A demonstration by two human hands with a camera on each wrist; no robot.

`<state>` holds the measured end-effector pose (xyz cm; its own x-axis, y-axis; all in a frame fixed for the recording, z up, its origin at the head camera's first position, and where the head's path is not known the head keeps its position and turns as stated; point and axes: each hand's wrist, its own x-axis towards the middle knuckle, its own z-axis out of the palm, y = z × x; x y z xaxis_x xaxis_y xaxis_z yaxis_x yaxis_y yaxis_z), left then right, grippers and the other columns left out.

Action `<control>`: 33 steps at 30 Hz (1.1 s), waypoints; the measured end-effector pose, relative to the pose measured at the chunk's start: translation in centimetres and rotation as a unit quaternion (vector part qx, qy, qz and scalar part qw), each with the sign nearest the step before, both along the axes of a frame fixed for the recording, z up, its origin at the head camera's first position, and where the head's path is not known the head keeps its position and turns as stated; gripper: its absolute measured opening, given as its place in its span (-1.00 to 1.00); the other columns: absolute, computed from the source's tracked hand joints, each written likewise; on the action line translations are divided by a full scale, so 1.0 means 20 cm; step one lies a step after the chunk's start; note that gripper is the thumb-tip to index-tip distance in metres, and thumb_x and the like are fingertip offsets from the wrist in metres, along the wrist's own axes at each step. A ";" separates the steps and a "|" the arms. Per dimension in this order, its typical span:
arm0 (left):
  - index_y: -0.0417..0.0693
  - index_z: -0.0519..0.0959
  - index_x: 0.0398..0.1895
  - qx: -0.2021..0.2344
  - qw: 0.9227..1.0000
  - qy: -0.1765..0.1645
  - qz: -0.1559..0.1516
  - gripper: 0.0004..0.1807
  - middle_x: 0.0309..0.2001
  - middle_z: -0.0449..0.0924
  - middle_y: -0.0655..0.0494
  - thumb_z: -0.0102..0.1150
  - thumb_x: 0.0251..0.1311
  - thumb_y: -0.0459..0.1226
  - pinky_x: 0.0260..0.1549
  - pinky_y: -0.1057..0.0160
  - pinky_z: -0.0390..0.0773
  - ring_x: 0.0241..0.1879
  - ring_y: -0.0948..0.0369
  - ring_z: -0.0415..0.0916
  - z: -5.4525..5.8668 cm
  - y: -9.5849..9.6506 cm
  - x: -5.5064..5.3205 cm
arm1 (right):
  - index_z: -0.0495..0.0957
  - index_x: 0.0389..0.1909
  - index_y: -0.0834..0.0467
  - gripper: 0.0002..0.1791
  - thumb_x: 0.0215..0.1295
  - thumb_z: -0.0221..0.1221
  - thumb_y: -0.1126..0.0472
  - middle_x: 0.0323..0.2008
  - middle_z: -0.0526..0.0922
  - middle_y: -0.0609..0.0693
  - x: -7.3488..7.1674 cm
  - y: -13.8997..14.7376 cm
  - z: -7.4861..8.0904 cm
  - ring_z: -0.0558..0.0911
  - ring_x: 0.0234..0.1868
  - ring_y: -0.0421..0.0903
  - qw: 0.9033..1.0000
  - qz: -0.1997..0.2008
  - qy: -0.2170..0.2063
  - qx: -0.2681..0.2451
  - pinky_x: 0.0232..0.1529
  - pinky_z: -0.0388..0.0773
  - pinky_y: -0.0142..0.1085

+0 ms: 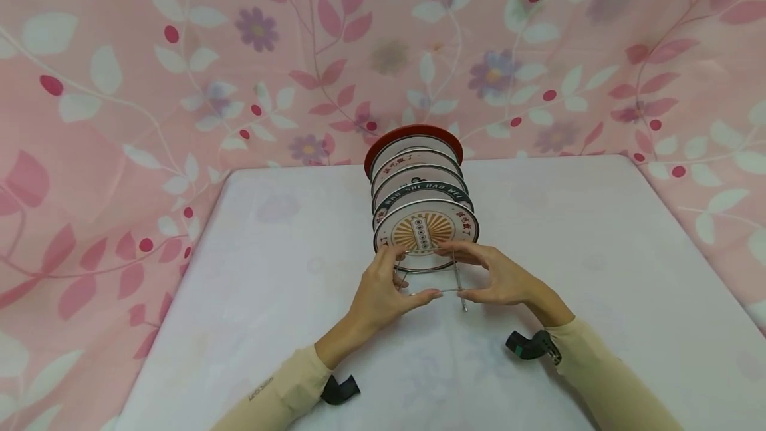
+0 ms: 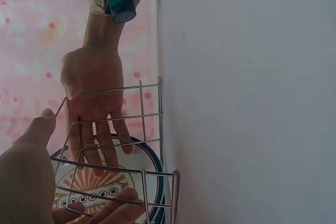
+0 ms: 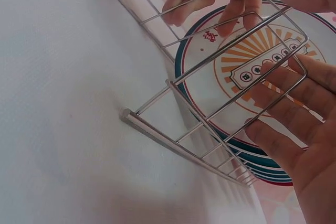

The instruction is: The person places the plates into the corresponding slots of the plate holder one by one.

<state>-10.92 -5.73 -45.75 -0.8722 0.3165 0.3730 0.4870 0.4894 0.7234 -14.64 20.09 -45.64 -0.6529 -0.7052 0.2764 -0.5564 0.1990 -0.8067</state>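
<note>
A silver wire dish rack [image 1: 459, 278] stands on the table, holding several round plates upright in a row. The nearest plate [image 1: 391, 221] is white with an orange sunburst and a dark rim; the rearmost plate [image 1: 413, 130] shows a red rim. My left hand [image 1: 378, 289] holds the left side of the rack's near end, thumb toward me and fingers behind the wires. Opposite it, my right hand [image 1: 499, 276] grips the right side the same way. In the right wrist view the right fingers [image 3: 291, 111] reach between the wires and the sunburst plate.
The table [image 1: 287, 245] has a pale cloth on it. Behind it hangs a pink floral curtain [image 1: 383, 52], which also shows along both sides. Dark wrist cameras [image 1: 340, 391] sit on the cream sleeves [image 1: 281, 384].
</note>
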 end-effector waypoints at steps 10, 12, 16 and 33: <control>-0.21 0.37 0.16 -0.006 1.000 -0.007 0.004 -0.10 -0.02 0.45 -0.11 0.54 -0.17 0.10 -0.39 0.45 0.57 -0.39 0.19 0.62 0.00 0.02 -0.01 | 0.23 0.39 0.24 -0.11 0.00 0.38 0.45 0.30 0.44 0.18 -0.01 0.01 0.02 0.43 0.34 0.05 1.000 -0.003 -0.002 0.014 0.32 0.36 -0.22; -0.22 0.37 0.16 -0.007 1.000 -0.004 0.004 -0.10 -0.02 0.45 -0.12 0.53 -0.16 0.11 -0.39 0.45 0.57 -0.39 0.19 0.61 0.00 0.03 -0.01 | 0.23 0.39 0.24 -0.11 0.00 0.37 0.46 0.31 0.44 0.15 -0.01 0.02 0.02 0.43 0.34 0.05 1.000 -0.003 -0.006 0.014 0.32 0.35 -0.24; -0.23 0.37 0.16 -0.009 1.000 -0.001 0.002 -0.10 -0.03 0.46 -0.12 0.53 -0.15 0.11 -0.40 0.43 0.57 -0.39 0.18 0.60 0.00 0.03 -0.01 | 0.22 0.40 0.24 -0.12 0.02 0.38 0.43 0.33 0.42 0.12 -0.01 0.02 0.02 0.42 0.35 0.04 1.000 -0.005 -0.010 0.016 0.32 0.34 -0.28; -0.22 0.40 0.24 -0.033 0.999 0.022 0.023 -0.31 0.05 0.54 -0.10 0.32 0.18 0.02 -0.26 0.17 0.65 -0.24 0.05 0.66 0.18 -0.18 -0.03 | 0.44 0.24 0.32 -0.34 0.03 0.32 0.55 0.15 0.57 0.22 0.05 0.17 0.13 0.57 0.16 -0.12 0.988 -0.086 0.129 -0.022 0.09 0.55 -0.26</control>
<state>-11.48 -9.41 -42.18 -0.8695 0.3017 0.3911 0.4937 0.5581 0.6669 -13.63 23.40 -43.10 -0.6664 -0.5732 0.4768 -0.7054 0.2776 -0.6522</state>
